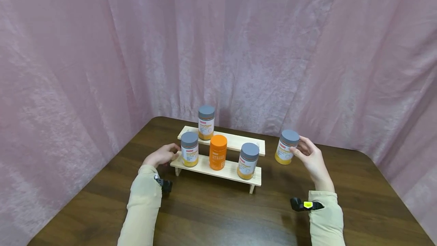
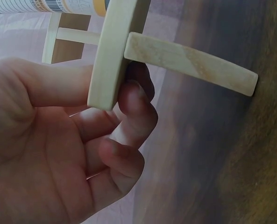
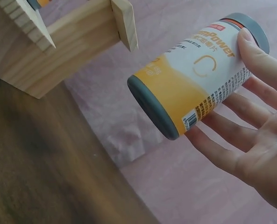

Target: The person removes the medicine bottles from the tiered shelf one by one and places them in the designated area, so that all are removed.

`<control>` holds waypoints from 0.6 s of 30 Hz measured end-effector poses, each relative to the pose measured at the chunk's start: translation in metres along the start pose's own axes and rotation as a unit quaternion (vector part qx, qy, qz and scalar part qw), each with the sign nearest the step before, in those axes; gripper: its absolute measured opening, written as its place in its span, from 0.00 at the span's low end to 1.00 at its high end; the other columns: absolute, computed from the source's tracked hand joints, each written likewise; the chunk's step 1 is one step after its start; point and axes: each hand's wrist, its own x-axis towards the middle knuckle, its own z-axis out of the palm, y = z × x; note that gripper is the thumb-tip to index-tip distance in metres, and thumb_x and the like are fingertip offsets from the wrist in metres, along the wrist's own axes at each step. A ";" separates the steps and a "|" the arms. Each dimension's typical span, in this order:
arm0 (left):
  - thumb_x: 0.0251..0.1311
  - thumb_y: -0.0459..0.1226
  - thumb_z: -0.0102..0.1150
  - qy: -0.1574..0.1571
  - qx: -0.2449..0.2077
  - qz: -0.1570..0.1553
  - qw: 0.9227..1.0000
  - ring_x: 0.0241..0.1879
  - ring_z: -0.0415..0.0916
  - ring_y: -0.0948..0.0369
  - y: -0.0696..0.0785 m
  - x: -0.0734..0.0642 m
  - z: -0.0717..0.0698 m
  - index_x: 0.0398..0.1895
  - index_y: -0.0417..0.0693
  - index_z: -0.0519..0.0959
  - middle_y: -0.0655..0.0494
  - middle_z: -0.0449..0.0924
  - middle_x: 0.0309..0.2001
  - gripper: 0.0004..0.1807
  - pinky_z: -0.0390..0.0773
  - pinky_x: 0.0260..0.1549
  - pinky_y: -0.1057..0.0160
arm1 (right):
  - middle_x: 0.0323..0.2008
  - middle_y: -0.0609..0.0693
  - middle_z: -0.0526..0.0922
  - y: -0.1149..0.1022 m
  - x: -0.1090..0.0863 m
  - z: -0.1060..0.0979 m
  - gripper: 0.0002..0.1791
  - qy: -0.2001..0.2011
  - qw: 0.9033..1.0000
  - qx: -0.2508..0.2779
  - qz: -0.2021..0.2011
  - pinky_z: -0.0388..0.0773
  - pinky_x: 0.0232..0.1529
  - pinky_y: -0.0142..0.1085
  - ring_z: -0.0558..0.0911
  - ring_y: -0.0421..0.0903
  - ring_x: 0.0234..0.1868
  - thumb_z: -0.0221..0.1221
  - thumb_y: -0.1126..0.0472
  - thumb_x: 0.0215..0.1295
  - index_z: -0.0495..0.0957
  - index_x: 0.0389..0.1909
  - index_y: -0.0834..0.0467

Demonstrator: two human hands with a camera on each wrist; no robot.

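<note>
My right hand [image 1: 312,158] grips a grey-lidded supplement bottle [image 1: 286,148] with a white and yellow label, thumb in front and fingers behind. In the right wrist view the bottle [image 3: 199,70] is off the table, its grey base showing. With thumb above and fingers curled below, my left hand [image 2: 59,140] pinches the left end of the wooden shelf's [image 2: 111,70] lower board. On that board stand a grey-lidded bottle [image 1: 189,151], an orange bottle [image 1: 218,153] and another grey-lidded bottle [image 1: 247,162]. One more grey-lidded bottle [image 1: 206,124] stands at the left of the upper board [image 1: 239,141].
The two-tier shelf stands on short legs [image 1: 252,189] on a dark brown wooden table [image 1: 211,212]. Pink curtains [image 1: 239,48] hang close behind and beside the table. The held bottle is just right of the shelf's right end.
</note>
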 end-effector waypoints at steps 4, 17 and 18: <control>0.66 0.35 0.51 -0.007 -0.001 0.004 1.000 0.32 0.67 0.56 0.001 -0.002 0.002 0.56 0.37 0.70 0.37 0.71 0.51 0.17 0.69 0.24 0.64 | 0.42 0.24 0.80 0.011 -0.003 -0.006 0.25 -0.007 1.000 0.022 0.007 0.75 0.44 0.22 0.79 0.26 0.43 0.60 0.62 0.66 0.68 0.63 0.56; 0.67 0.36 0.51 -0.001 0.008 0.005 1.000 0.29 0.66 0.57 0.003 -0.005 -0.002 0.56 0.37 0.70 0.38 0.72 0.48 0.17 0.69 0.24 0.63 | 0.47 0.31 0.82 0.028 0.001 -0.006 0.24 -0.078 0.992 0.100 -0.028 0.81 0.42 0.29 0.81 0.31 0.46 0.55 0.69 0.68 0.66 0.63 0.53; 0.67 0.36 0.51 -0.001 0.008 0.005 1.000 0.29 0.66 0.57 0.003 -0.005 -0.002 0.56 0.37 0.70 0.39 0.72 0.47 0.17 0.69 0.24 0.63 | 0.47 0.32 0.81 0.028 0.002 -0.006 0.24 -0.081 0.991 0.100 -0.032 0.81 0.42 0.29 0.81 0.31 0.47 0.55 0.69 0.68 0.65 0.64 0.53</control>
